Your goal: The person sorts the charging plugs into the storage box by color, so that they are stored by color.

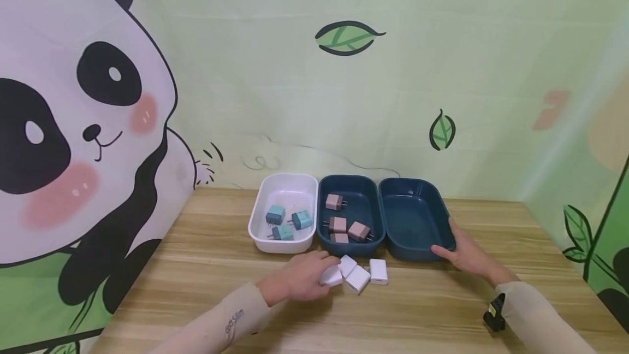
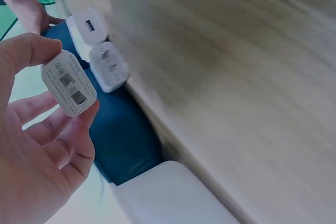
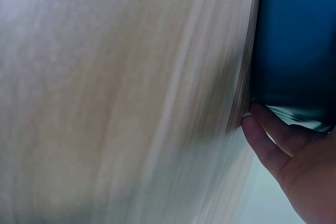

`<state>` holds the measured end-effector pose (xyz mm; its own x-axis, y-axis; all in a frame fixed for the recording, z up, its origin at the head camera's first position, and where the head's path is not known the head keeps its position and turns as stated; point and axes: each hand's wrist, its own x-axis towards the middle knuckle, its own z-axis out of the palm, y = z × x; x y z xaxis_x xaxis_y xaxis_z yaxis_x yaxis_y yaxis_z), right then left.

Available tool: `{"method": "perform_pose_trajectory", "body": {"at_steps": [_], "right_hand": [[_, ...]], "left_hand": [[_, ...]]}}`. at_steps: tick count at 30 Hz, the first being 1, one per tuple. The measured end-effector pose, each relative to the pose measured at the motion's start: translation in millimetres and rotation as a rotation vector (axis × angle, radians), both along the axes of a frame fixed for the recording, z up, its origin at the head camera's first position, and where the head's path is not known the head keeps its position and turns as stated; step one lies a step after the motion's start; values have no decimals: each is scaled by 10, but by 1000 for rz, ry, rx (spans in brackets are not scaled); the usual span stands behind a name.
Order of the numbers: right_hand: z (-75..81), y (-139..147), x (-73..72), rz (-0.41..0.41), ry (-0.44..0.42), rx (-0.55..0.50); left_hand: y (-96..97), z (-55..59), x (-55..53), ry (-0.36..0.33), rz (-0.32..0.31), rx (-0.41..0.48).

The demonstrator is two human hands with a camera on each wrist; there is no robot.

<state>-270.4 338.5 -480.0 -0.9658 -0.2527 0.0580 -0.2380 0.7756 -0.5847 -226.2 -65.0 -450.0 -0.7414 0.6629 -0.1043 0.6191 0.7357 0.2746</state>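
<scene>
My left hand (image 1: 301, 277) pinches a white plug charger (image 2: 69, 83) between thumb and fingertips, low over the table in front of the bins. In the left wrist view its face shows two dark rectangular spots and small print. Right beside it, three more white chargers (image 1: 378, 271) lie on the wooden table, two of them close together. My right hand (image 1: 470, 255) rests against the front right corner of the right-hand dark blue bin (image 1: 417, 220), thumb at the front wall and fingers along the side. That bin shows a bare floor.
The middle dark blue bin (image 1: 363, 195) contains several pink chargers (image 1: 338, 225). At its left stands a white bin (image 1: 251, 225) with three teal chargers (image 1: 302, 219). All three bins stand side by side near a green wall cloth (image 1: 275, 70) with a panda print.
</scene>
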Motion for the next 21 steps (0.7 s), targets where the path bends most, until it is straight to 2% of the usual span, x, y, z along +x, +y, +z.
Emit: {"method": "perform_pose_trajectory", "body": {"at_steps": [3, 9, 15, 21], "right_hand": [[-16, 17, -4, -5, -3, 8], [-12, 27, 23, -18, -21, 15], [32, 10, 67, -21, -16, 21], [39, -16, 36, -22, -39, 22]], "left_hand": [[33, 38, -16, 20, -8, 16], [116, 146, -41, 113, -52, 44], [213, 236, -76, 131, -68, 62], [261, 278, -132, 141, -47, 66]]}}
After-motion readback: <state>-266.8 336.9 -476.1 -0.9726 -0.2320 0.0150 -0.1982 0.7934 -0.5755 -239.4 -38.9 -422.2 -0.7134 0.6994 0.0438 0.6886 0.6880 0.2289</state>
